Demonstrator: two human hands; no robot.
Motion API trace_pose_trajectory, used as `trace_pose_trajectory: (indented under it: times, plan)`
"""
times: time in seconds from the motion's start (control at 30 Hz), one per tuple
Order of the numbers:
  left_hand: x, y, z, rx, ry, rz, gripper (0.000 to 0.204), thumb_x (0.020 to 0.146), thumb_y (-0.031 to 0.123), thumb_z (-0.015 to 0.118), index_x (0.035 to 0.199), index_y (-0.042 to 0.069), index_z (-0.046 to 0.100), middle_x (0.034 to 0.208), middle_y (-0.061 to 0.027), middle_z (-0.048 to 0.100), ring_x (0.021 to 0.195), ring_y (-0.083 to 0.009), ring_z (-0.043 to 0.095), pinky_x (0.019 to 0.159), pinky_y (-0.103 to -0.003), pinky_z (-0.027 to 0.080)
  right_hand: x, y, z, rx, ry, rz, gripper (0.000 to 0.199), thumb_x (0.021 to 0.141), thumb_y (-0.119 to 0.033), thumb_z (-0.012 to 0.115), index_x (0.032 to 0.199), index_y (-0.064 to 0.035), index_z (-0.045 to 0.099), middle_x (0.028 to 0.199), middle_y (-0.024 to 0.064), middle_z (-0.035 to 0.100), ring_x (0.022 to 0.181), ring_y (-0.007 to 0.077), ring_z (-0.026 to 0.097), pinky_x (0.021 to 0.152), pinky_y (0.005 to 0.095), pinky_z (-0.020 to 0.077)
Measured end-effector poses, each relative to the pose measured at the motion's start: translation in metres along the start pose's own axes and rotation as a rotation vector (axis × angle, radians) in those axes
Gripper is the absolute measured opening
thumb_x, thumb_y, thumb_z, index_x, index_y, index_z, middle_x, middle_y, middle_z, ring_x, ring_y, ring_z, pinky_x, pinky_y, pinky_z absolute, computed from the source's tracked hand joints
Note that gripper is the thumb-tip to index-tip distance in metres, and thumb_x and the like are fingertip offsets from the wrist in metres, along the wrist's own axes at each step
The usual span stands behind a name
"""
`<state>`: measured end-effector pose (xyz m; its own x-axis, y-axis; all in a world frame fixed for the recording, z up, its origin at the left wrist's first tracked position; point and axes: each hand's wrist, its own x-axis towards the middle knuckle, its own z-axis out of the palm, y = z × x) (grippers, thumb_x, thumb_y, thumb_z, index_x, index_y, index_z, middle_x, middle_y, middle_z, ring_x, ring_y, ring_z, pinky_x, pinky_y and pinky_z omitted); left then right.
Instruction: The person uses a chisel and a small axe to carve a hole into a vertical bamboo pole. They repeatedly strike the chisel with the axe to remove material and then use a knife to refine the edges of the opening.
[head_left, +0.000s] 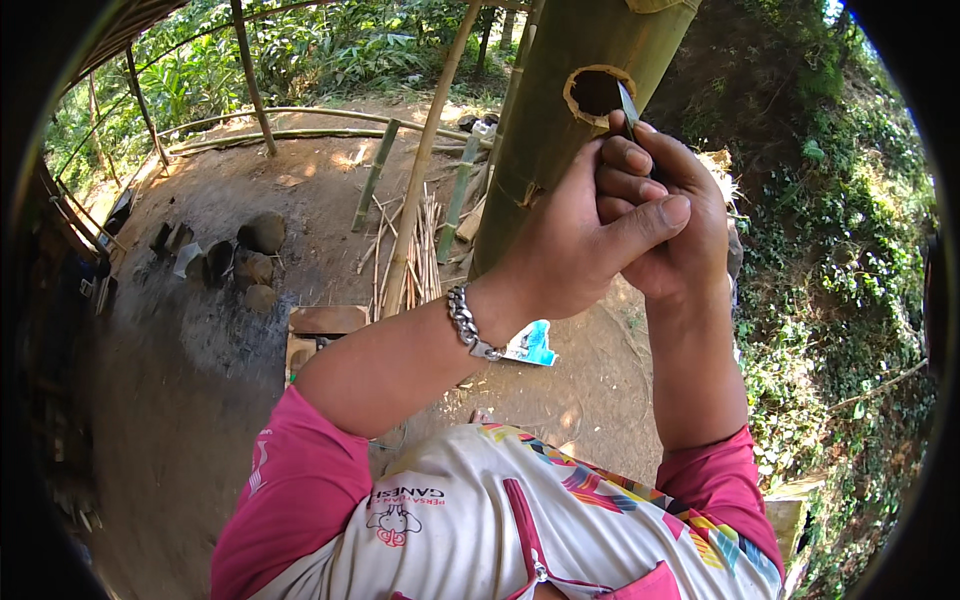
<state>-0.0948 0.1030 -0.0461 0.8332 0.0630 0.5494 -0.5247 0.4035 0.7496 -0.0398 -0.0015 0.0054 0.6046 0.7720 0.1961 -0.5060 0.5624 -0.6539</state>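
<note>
A thick green bamboo stem (530, 120) rises in front of me, leaning slightly right. Near its top is a rounded hole (597, 93) with a pale, freshly cut rim. My right hand (690, 215) is closed around a knife, its handle hidden in the fingers. The short pointed knife blade (627, 103) sticks up at the hole's right edge. My left hand (570, 225), with a silver chain bracelet (466, 322) at its wrist, is closed against the right hand. Its thumb lies across the front of the right hand; most of its other fingers are hidden.
Behind the stem stand a thin bamboo pole (425, 160) and a bundle of split sticks (428, 245). Shorter green bamboo pieces (377, 175) lean nearby. Dark stones (262, 232) sit on the dirt floor at left. A leafy bank (840, 270) rises at right.
</note>
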Motion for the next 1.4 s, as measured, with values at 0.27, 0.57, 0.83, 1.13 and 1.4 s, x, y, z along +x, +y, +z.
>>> trace_pose_trajectory:
  times: [0.27, 0.57, 0.83, 1.13, 1.4]
  plan:
    - [0.007, -0.044, -0.074, 0.714, 0.333, 0.231, 0.107, 0.076, 0.046, 0.085, 0.149, -0.005, 0.024, 0.138, -0.0232, 0.043, 0.129, -0.034, 0.047, 0.104, -0.043, 0.044, -0.007, 0.01, 0.01, -0.007, 0.096, -0.075, 0.016, 0.103, -0.014, 0.046, 0.113, -0.0027, 0.053, 0.077, -0.0005, 0.051, 0.054, 0.0049, 0.046, 0.046, 0.0217, 0.0372]
    - [0.032, -0.082, -0.098, 1.086, 0.323, 0.34, 0.129, 0.063, 0.034, 0.091, 0.152, -0.005, 0.007, 0.139, -0.0257, 0.04, 0.131, -0.0387, 0.046, 0.11, -0.047, 0.04, 0.018, 0.014, 0.039, -0.305, 0.345, -0.109, 0.014, 0.104, -0.013, 0.047, 0.109, -0.0018, 0.053, 0.074, -0.0023, 0.049, 0.053, 0.0022, 0.043, 0.043, 0.0192, 0.0337]
    - [0.029, -0.082, -0.093, 0.982, 0.291, 0.297, 0.127, 0.062, 0.026, 0.09, 0.153, -0.006, 0.007, 0.143, -0.0308, 0.034, 0.135, -0.0474, 0.037, 0.114, -0.053, 0.032, 0.023, 0.013, 0.038, -0.489, 0.439, -0.109, 0.009, 0.101, -0.013, 0.05, 0.104, -0.0042, 0.052, 0.073, -0.0019, 0.05, 0.052, 0.0041, 0.041, 0.044, 0.0201, 0.0329]
    - [0.027, -0.088, -0.096, 1.058, 0.32, 0.363, 0.129, 0.06, 0.026, 0.09, 0.152, -0.007, 0.007, 0.141, -0.0324, 0.034, 0.132, -0.0467, 0.039, 0.112, -0.052, 0.034, 0.034, 0.02, 0.037, -0.73, 0.478, -0.146, 0.013, 0.096, -0.014, 0.056, 0.09, -0.0032, 0.053, 0.074, 0.0045, 0.056, 0.057, 0.0124, 0.052, 0.048, 0.0289, 0.0431]
    - [0.034, -0.083, -0.096, 0.976, 0.236, 0.256, 0.134, 0.064, 0.033, 0.091, 0.152, -0.01, 0.001, 0.151, -0.0349, 0.023, 0.142, -0.0479, 0.026, 0.119, -0.049, 0.025, 0.041, 0.013, 0.034, -1.013, 0.487, -0.062, 0.018, 0.095, -0.016, 0.055, 0.081, -0.0044, 0.053, 0.067, 0.0041, 0.054, 0.055, 0.0147, 0.051, 0.049, 0.0299, 0.044]
